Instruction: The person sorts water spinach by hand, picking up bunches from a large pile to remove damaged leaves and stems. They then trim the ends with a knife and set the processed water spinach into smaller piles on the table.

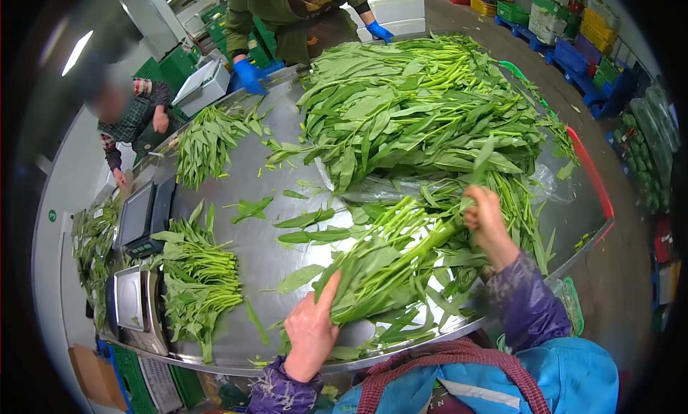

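Water spinach bunch (390, 263) is right over the steel counter (251, 271). Right hand (489, 217) has its fingers clamped on some greens (448, 233), left hand (313, 331)'s at the leafy end (358, 292), can't tell from here if those fingers grip.

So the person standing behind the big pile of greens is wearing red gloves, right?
Not quite: the gloves are blue, not red, as the head view shows. The person does stand behind the big pile of greens.
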Demonstrator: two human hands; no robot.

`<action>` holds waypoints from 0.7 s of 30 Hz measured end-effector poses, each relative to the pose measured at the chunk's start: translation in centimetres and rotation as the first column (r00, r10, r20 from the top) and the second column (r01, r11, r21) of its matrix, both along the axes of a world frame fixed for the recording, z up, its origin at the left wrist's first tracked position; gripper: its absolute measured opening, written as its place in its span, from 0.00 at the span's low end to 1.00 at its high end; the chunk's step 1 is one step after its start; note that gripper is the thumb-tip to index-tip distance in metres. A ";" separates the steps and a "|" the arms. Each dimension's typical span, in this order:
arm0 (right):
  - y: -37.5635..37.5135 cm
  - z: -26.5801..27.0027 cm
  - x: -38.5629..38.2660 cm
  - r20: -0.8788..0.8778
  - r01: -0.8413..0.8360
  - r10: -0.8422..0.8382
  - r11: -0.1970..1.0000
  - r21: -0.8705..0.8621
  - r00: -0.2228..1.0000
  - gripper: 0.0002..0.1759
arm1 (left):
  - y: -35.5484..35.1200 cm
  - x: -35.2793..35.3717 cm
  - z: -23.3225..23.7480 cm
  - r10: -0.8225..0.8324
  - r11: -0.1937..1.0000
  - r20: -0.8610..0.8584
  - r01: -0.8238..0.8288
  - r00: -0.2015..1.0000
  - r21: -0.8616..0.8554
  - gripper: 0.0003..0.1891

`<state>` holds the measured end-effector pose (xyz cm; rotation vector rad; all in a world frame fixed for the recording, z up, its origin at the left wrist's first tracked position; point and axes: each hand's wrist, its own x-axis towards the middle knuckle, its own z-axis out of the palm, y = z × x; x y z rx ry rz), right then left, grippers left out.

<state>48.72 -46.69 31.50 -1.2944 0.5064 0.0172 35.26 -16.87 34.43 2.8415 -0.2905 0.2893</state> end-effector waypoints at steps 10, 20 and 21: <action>6.7 1.8 -4.8 0.037 -0.227 0.716 0.270 -0.936 0.697 0.27 | -0.7 0.7 0.1 0.014 0.996 0.063 -0.020 0.998 0.086 0.40; -0.3 1.0 0.4 0.235 -0.148 0.407 0.714 -0.684 0.883 0.11 | 2.4 -0.1 -1.3 0.120 0.990 0.047 -0.115 0.992 -0.082 0.44; 1.3 1.7 -0.6 0.180 -0.223 0.491 0.652 -0.725 0.852 0.17 | 2.3 0.0 -1.5 0.120 0.990 0.042 -0.116 0.992 -0.078 0.44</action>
